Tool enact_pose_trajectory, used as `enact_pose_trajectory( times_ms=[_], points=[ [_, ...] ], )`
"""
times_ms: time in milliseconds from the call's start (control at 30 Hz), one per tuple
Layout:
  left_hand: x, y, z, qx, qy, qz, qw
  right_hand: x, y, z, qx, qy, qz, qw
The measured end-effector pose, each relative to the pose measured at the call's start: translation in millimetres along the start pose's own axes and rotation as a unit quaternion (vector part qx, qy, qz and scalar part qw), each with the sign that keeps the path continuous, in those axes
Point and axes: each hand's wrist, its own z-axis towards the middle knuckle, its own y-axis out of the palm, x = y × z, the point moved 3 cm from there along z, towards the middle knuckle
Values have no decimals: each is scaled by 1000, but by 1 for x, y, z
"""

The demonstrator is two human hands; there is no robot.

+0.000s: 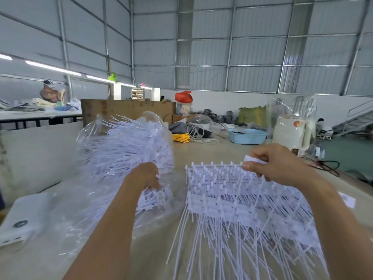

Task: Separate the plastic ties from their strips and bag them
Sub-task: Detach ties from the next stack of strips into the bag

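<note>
Left hand (145, 175): we're pushing a curled fistful of loose ties (155, 197) into the bag (113, 142).
Right hand (276, 162): pinching the strips (238, 190) at their stiff top rail.
Feel: light, springy, probably tangle-prone.

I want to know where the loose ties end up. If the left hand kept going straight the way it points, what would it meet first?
The left hand, gripping a bunch of ties, points forward into the clear bag heaped with white ties. It would likely meet that heap first, though depth is hard to judge.

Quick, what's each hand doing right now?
Left hand: grips a bunch of loose ties at the clear bag.
Right hand: pinches the strip stack.
</note>
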Motion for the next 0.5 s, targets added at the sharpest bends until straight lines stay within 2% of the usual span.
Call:
enact_pose_trajectory(
  times_ms=[100, 233, 333, 367, 433, 467, 500],
  points=[
    [0, -4, 7, 12, -3, 67, 998, 3, 2, 2, 7, 4, -8, 1000],
    [-5, -11, 16, 17, -43, 54, 997, 9, 8, 5, -10, 16, -39, 999],
    [5, -23, 11, 73, -28, 74, 994, 11, 10, 6, -35, 6, -49, 998],
    [16, -29, 7, 120, 5, 53, 991, 11, 12, 5, -48, 3, -49, 998],
    [49, -37, -9, 184, 99, -103, 972, 8, 16, 6, -63, 5, -27, 998],
    [70, -36, -20, 164, 151, -212, 952, 7, 17, 6, -63, 8, -9, 998],
    [92, -32, -33, 108, 192, -302, 928, 6, 18, 6, -60, 7, 2, 998]
  ],
)
